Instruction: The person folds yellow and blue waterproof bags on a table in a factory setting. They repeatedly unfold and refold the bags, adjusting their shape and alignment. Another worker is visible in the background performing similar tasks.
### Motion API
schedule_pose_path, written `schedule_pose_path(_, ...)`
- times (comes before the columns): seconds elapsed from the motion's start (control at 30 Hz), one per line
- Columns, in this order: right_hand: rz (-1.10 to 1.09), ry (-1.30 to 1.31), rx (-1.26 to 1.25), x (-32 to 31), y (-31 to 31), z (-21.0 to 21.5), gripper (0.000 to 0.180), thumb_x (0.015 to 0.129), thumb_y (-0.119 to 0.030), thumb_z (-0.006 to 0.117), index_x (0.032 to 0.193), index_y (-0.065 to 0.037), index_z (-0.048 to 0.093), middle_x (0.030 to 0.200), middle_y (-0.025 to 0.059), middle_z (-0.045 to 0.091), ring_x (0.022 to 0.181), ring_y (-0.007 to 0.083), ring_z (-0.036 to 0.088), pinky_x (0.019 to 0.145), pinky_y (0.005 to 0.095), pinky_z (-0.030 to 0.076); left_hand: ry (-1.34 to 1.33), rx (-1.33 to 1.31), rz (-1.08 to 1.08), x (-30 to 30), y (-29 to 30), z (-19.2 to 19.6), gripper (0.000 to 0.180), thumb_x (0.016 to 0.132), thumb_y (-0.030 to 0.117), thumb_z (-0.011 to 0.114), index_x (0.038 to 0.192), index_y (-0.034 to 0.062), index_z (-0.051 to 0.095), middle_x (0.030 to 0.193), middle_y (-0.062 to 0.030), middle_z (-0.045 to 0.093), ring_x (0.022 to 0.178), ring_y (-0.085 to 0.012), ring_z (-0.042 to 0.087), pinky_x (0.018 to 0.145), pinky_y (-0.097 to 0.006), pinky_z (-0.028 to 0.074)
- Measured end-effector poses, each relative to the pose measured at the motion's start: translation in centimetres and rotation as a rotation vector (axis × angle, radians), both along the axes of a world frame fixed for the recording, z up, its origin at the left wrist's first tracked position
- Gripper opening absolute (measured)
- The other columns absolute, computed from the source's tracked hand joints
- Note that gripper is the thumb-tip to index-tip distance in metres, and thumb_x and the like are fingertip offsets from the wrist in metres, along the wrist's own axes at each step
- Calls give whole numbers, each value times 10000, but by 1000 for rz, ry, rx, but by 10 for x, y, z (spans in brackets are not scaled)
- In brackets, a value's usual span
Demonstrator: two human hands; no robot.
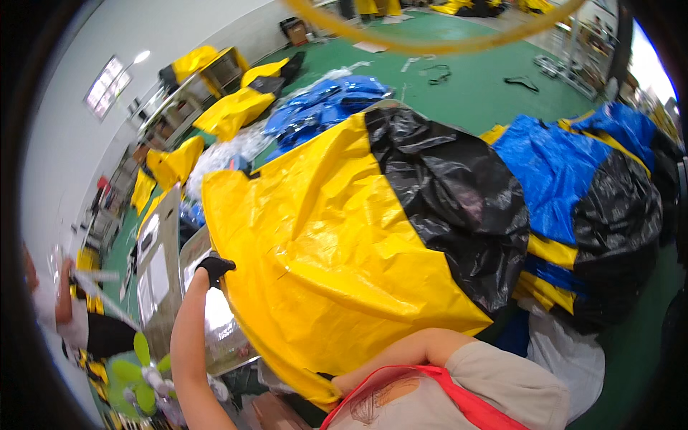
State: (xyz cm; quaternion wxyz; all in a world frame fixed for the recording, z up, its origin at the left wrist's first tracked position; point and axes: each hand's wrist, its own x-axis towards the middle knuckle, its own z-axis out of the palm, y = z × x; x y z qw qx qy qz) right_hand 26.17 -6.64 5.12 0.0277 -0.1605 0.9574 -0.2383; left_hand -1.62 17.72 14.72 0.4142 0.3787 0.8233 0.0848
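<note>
A large yellow and black plastic sheet (322,244) spreads across the middle of the head view, its black part on the far right. My left hand (216,269), in a black glove, is closed on the sheet's left edge. My right forearm (380,362) bends across in front of me to the near corner of the sheet. Only a dark sliver of my right hand (325,375) shows there; folds of yellow hide its fingers. Between my two hands the near edge runs in a long fold. Beneath the sheet's left side, part of a shiny table (240,344) shows.
A pile of blue, yellow and black sheets (552,172) stands to my right, above a white bag (566,358). Blue sheets (330,104) lie beyond the table. A green-bladed fan (143,380) is at the near left, close to another person (68,308). Straps (521,84) lie on the green floor.
</note>
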Motion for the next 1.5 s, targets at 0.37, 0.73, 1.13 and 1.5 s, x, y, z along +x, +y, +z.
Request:
schedule_pose_path(0.37,-1545,168,426,369,389,12,503,748,-409,621,1174,-142,629,1385,115,449,1262,312,415,1094,428,271,168,723,376,-245,-162,-117,529,775,297,658,1217,26,552,1181,-164,616,1052,-354,587,886,-400,468)
schedule_pose_path(0.73,-1383,427,1067,280,437,131,940,654,-441,764,1411,-89,332,1319,215,474,1166,349,503,983,421,391,1067,738,191,-131,-159,-148,728,867,369,592,1403,-34,309,1425,-253,353,1340,-377,305,1121,-400,224)
schedule_pose_path(1.13,-1142,838,491,160,459,167,315,895,-209,575,1178,-70,569,1226,151,565,1128,304,545,943,406,456,614,483,-1057,154,-24,-137,909,723,745,496,1451,228,326,1544,-146,147,1403,-411,119,1066,-655,20)
schedule_pose_path(1.5,-1400,31,317,296,168,23,565,917,-435,510,1397,-150,420,1413,164,405,1288,363,377,1125,445,183,620,671,-804,124,-106,-131,794,772,604,544,1418,173,376,1496,-149,273,1376,-386,217,1097,-571,101)
